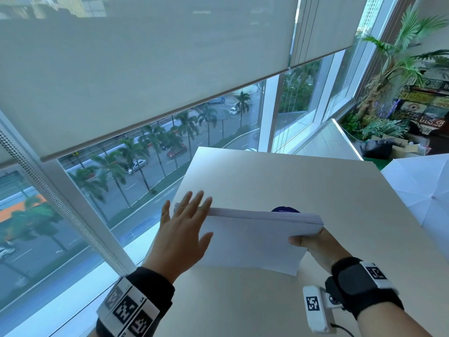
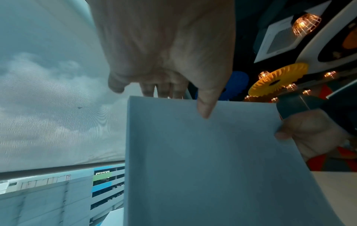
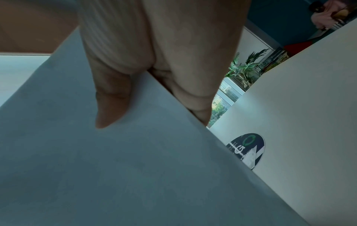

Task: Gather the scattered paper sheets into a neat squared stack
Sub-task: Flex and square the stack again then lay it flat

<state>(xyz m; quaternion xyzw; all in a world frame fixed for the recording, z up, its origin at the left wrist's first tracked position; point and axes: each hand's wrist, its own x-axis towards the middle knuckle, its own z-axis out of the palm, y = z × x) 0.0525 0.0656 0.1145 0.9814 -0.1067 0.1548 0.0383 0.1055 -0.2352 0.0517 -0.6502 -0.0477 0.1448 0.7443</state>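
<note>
The tabletop (image 1: 291,181) is a pale beige surface whose left edge runs close along a tall window (image 1: 150,152), with a half-lowered roller blind (image 1: 145,57) above. Its far edge ends before a second white surface and potted plants (image 1: 398,57) in the corner; on the right a white umbrella (image 1: 422,188) stands just beside it. Most of the tabletop beyond and to the right of the hands shows bare, apart from a dark round sticker (image 1: 285,210) that peeks out just behind the paper.

The paper stack (image 1: 255,242) is held up on edge over the near middle of the tabletop, tilted, its upper edge showing many sheets lying nearly flush. Whether its lower edge touches the surface cannot be told.

The right hand (image 1: 320,244) pinches the right end of the stack: in the right wrist view the thumb (image 3: 110,99) lies flat on the near face while the other fingers (image 3: 195,97) go behind the sheets.

The left hand (image 1: 184,229) is at the stack's left end with its fingers (image 1: 194,203) straight and slightly spread, reaching past the upper left corner. In the left wrist view its thumb (image 2: 208,97) lies over the near face at the top edge, and the remaining fingers sit behind that edge.
</note>
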